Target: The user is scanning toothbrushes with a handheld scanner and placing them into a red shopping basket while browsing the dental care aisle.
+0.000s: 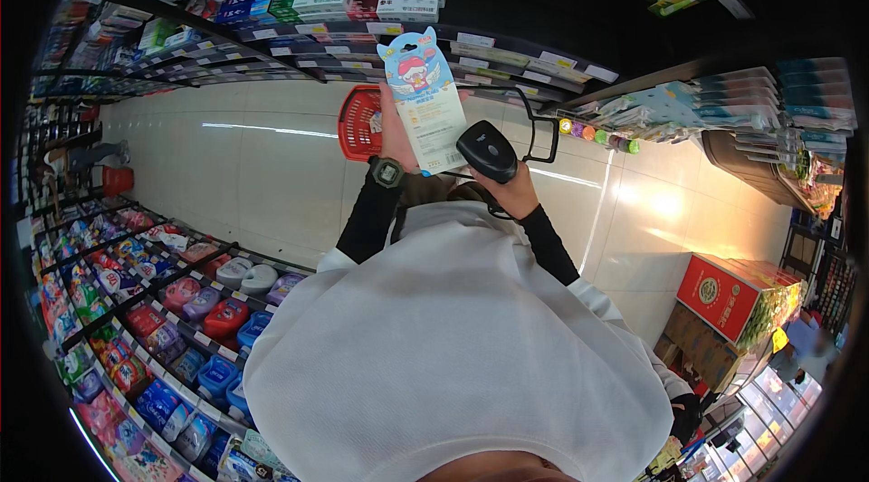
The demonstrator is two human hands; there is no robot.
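Note:
My left hand, with a wristwatch at its wrist, grips the left edge of a light-blue and white cardboard package. The package bears a cartoon figure, printed text and a barcode near its lower corner. In my right hand is a black handheld barcode scanner, its head close to the lower right edge of the package. Behind my left hand stands a red plastic shopping basket, partly hidden. A black frame, perhaps a handle, shows beyond the scanner.
Shelves with toothpaste boxes lie ahead. Detergent bottles fill shelves at the lower left. A red carton rests on brown boxes at the right. Farther down the aisle at left are a person and a red basket.

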